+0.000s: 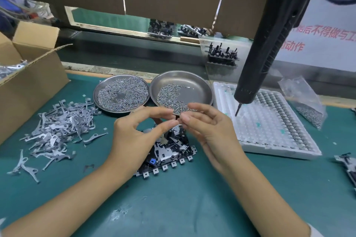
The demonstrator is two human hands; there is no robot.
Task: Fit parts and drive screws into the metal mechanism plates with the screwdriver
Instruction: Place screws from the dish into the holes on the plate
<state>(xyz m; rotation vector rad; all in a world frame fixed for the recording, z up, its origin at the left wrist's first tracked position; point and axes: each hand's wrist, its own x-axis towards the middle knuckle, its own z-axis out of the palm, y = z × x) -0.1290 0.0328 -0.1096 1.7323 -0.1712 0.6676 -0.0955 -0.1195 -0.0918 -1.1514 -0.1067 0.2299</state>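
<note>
**Desk:** What fills the frame, biggest first?

**Photographer:** A green work mat covers the bench. At far left stands an open cardboard box. A black electric screwdriver hangs at upper right, bit down, its tip over a white parts tray.

**Desk:** And the work itself?

**Photographer:** The metal mechanism plate lies flat on the mat at centre, below both hands, a row of small tabs along its near edge. Left of it lies a loose pile of grey metal levers. Behind it sit two round steel dishes, touching at the rims: the left dish thick with screws, the right dish only partly covered.

**Desk:** The hands?

**Photographer:** Both are raised above the plate. The left hand curls thumb and forefinger into a ring, tips pinched together. The right hand meets it fingertip to fingertip, also pinching. Something tiny sits at the join; what it is cannot be made out.

**Desk:** Anything smaller?

**Photographer:** A clear plastic bag of screws beside the tray at right.
</note>
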